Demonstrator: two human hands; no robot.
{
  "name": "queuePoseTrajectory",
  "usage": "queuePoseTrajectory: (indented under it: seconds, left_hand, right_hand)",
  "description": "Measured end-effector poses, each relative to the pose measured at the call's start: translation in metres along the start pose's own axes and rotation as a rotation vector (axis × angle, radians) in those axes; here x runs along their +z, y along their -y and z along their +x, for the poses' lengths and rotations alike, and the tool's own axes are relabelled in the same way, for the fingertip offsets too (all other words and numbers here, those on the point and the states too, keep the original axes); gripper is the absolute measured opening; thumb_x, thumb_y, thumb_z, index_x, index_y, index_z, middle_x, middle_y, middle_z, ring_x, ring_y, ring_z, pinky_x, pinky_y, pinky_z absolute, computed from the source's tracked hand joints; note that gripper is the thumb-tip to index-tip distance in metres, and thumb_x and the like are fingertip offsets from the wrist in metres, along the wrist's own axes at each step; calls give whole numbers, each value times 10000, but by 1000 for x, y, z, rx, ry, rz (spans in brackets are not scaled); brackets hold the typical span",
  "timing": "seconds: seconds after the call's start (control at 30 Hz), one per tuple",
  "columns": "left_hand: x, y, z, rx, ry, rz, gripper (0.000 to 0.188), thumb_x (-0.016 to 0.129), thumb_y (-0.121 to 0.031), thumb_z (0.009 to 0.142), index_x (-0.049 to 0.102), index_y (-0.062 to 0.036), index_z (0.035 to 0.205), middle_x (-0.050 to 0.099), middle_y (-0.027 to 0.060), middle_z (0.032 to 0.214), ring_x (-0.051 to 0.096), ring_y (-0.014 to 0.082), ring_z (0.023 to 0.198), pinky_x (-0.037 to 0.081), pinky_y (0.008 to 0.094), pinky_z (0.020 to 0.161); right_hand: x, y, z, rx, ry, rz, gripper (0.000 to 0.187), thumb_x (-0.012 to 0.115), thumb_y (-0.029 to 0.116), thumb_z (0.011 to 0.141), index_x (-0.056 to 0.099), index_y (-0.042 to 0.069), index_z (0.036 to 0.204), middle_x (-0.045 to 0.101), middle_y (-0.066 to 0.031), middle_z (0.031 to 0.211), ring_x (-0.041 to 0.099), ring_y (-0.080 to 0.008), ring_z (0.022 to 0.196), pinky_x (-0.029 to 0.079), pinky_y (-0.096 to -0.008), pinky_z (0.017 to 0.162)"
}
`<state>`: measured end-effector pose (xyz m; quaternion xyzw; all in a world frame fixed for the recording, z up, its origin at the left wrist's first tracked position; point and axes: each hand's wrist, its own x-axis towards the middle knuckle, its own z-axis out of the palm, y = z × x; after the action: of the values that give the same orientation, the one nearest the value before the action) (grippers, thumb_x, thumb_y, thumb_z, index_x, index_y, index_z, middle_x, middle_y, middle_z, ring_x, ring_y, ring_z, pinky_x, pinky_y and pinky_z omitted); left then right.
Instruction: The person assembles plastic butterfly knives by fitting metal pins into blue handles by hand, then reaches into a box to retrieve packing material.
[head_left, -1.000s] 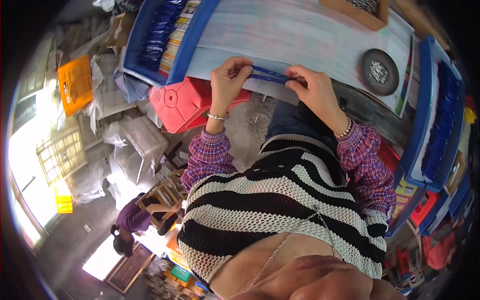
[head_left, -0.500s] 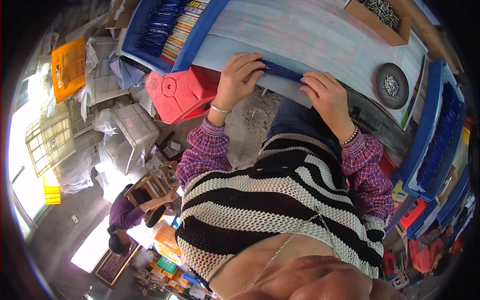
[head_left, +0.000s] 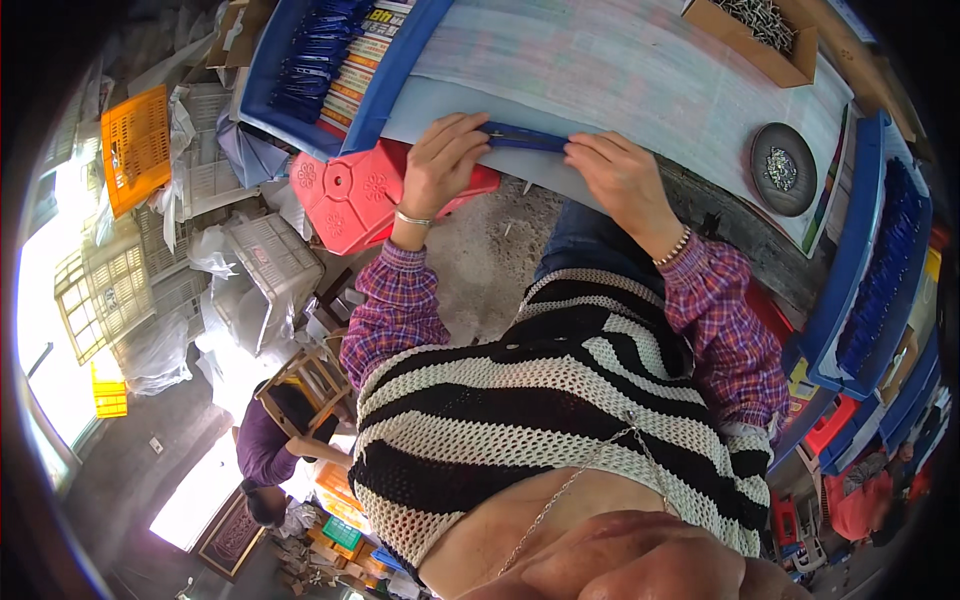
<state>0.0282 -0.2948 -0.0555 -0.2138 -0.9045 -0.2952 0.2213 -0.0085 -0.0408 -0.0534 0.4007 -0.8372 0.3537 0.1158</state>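
A slim dark-blue piece (head_left: 530, 137) with a thin metal-coloured part along it stretches between my hands, just above the table's near edge. I cannot make out its exact kind. My left hand (head_left: 443, 160) pinches its left end between closed fingers. At the other end my right hand (head_left: 622, 180) holds it the same way, fingertips closed over the tip. Similar blue pieces (head_left: 318, 60) fill the blue tray at the upper left, beside printed packets (head_left: 370, 75). More blue pieces (head_left: 882, 270) lie in the tray on the right.
On the paper-covered table (head_left: 600, 60) stand a cardboard box of metal rivets or pins (head_left: 752, 40) and a dark round dish (head_left: 784, 195) holding small metal parts. A red plastic stool (head_left: 340, 205) is by my left arm. Crates (head_left: 265, 255) and a person (head_left: 270, 455) are farther left.
Both hands have moved left with the blue piece, and its metal-coloured part shows more now. The person on the left has shifted with the wooden chair.
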Motion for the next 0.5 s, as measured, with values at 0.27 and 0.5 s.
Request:
queuePoseTrajectory:
  seconds: [0.27,0.5]
  left_hand:
    - [28,-22,9,-23,5,-73,166,693,49,654,643,-6,802,683,99,990,637,265,897,521,328,747]
    - [43,-38,15,-9,-16,-171,166,703,40,650,644,-7,798,688,97,954,638,270,874,519,321,717]
  right_hand:
    - [-32,-5,-23,21,75,-68,147,678,55,727,638,-3,856,654,-94,919,616,-247,812,513,-317,704]
    - [-56,-15,-25,15,81,-70,165,684,34,725,642,-6,879,657,-103,912,628,-247,820,516,-321,708]
